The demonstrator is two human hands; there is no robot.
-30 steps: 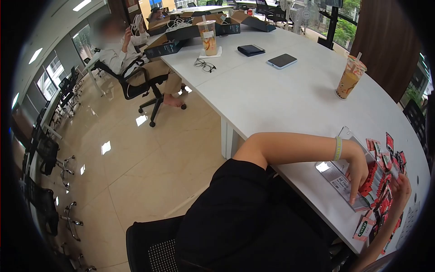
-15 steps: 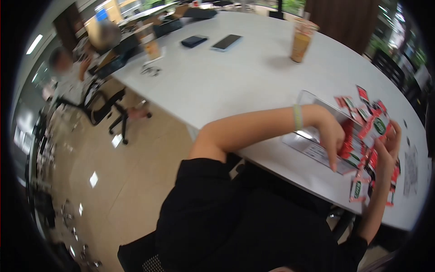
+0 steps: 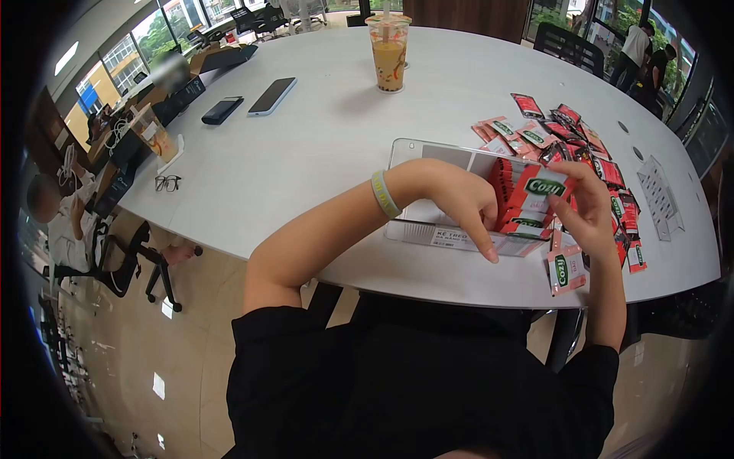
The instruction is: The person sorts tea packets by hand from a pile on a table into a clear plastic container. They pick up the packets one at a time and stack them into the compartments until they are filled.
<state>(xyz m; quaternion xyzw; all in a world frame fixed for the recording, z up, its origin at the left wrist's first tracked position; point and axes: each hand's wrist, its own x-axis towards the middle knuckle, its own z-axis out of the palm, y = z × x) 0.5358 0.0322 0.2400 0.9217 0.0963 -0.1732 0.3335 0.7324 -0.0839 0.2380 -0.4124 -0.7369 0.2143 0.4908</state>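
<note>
A clear plastic box [image 3: 409,227] with a white label lies near the table's front edge, holding a row of red tea sachets [image 3: 505,180] at its right end. My left hand [image 3: 451,195] is over the box, curled fingers inside against the row and thumb hanging outside the front wall. My right hand [image 3: 592,210] pinches a red and white Cozy tea sachet [image 3: 540,183] by its right side, upright at the right end of the row. Loose sachets [image 3: 569,126] are heaped behind and right of the box; another sachet [image 3: 566,269] lies by its front right corner.
A lidded drink cup [image 3: 388,61] stands at the back, with a phone [image 3: 273,96] and dark wallet [image 3: 222,110] to its left. Glasses [image 3: 167,183] and a second cup [image 3: 155,138] are near the left edge. A seated person [image 3: 69,218] is at far left.
My view has turned right, so the table sits further left in it. The right hand has brought its sachet against the row in the box; the left hand keeps its place there.
</note>
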